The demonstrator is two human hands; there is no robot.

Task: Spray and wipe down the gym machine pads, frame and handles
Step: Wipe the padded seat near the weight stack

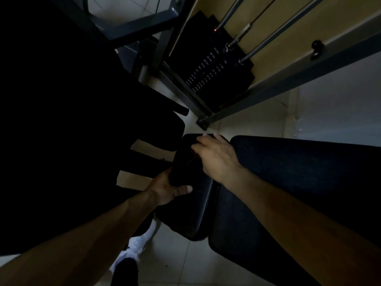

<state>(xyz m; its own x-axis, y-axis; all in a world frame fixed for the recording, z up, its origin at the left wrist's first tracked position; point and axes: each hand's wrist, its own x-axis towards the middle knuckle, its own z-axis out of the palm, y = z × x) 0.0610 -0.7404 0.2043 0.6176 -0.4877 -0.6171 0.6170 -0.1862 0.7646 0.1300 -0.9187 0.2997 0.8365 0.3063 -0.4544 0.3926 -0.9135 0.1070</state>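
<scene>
Very dark frame, so reads are limited.

- Seat pad (195, 205): straight ahead and below the person, between the two forearms. Its long axis runs away from the person, near end by the white shoe (137, 244), far end toward the weight stack (214, 69).
- Back pad (299, 182): just beside the seat pad on the right, with a narrow gap between them. The right forearm crosses over it.
- Left hand (167, 188): clamped on the seat pad's left edge about mid-length. The thumb lies on top and the fingers are hidden down the side. Something darker sits under the thumb, and whether that is a cloth or only the pad cannot be told.
- Right hand (216, 157): flat on the far part of the seat pad with fingers extended and fingertips at the far edge. Nothing visibly gripped. A cloth under the palm cannot be ruled out.
- No spray bottle is identifiable.

Judgement: this is the pad-wipe step, with the left hand steadying and the right doing the work. The right hand is nearer the far end, so the natural stroke is a pull along the long axis back toward the person. The frame bar (288, 79) and the rest of the machine lie further out, beyond the pad's far end, and would need a longer reach.
</scene>
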